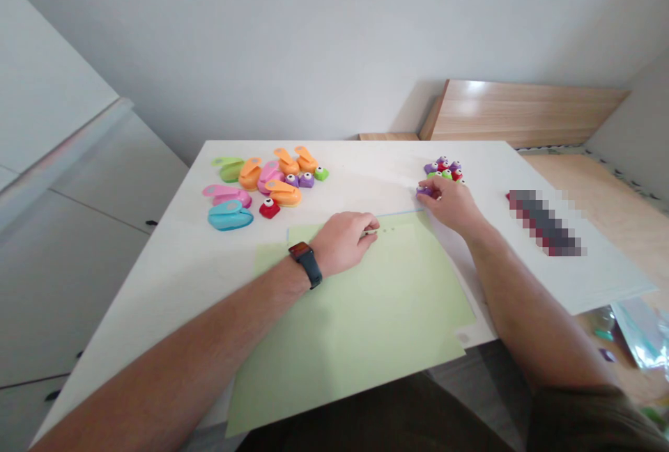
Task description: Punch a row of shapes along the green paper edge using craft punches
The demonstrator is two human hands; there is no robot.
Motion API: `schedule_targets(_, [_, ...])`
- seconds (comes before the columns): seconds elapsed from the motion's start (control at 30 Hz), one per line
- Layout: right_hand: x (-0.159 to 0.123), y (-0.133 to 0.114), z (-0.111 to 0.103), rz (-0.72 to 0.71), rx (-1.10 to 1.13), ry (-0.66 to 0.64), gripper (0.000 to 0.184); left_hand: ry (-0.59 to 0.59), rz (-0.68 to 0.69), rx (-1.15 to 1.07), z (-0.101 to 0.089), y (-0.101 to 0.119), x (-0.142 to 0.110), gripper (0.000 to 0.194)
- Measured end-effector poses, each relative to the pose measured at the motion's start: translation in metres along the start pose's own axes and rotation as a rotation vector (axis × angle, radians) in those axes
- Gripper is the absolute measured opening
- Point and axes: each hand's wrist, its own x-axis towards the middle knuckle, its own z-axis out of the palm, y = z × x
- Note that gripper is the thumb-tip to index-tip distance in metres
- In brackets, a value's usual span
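My left hand (pixel 345 242), with a dark watch (pixel 305 264) on its wrist, rests over pale green paper sheets (pixel 360 313). Its fingers are curled toward the thumb; whatever may be between them is too small to make out. Just right of these fingertips, a few small dark marks (pixel 389 230) lie in a row near the paper's far edge. Beyond the paper's far right corner, my right hand (pixel 452 205) is closed on a small purple craft punch (pixel 424 191). Behind that hand sits a cluster of small purple, red and green punches (pixel 443 166), partly hidden by it.
At the table's far left are larger lever punches in orange, pink, green and blue (pixel 230 216), with small punches such as a red one (pixel 270 208) among them. A blurred-out dark and red item (pixel 546 223) lies on the right of the white table (pixel 172 285).
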Motion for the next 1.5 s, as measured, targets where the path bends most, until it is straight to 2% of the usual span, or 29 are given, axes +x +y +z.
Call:
schedule_targets(0.2, [-0.002, -0.002, -0.003, -0.015, -0.100, 0.016, 0.020, -0.003, 0.002, 0.007, -0.001, 0.001, 0.000, 0.015])
schedule_targets(0.53, [0.000, -0.006, -0.006, -0.047, -0.167, -0.033, 0.012, -0.008, -0.010, 0.014, -0.001, 0.003, 0.001, 0.016])
schedule_targets(0.9, [0.002, -0.010, -0.008, -0.088, -0.231, -0.064, 0.013, 0.001, -0.004, 0.005, 0.000, 0.002, 0.000, 0.015])
schedule_targets(1.17, [0.000, -0.001, -0.005, 0.023, -0.083, -0.004, 0.013, -0.006, -0.003, 0.010, -0.002, 0.003, 0.000, 0.015])
schedule_targets(1.33, [0.002, 0.008, -0.003, 0.099, 0.066, 0.113, 0.020, -0.004, -0.007, 0.011, -0.002, 0.003, 0.000, 0.015])
schedule_targets(1.43, [0.002, 0.009, -0.002, 0.114, 0.146, 0.182, 0.023, -0.005, -0.006, 0.008, -0.002, 0.002, 0.000, 0.015])
schedule_targets(1.5, [0.002, 0.007, -0.001, 0.089, 0.141, 0.183, 0.024, -0.001, -0.001, 0.008, -0.002, 0.002, 0.000, 0.015])
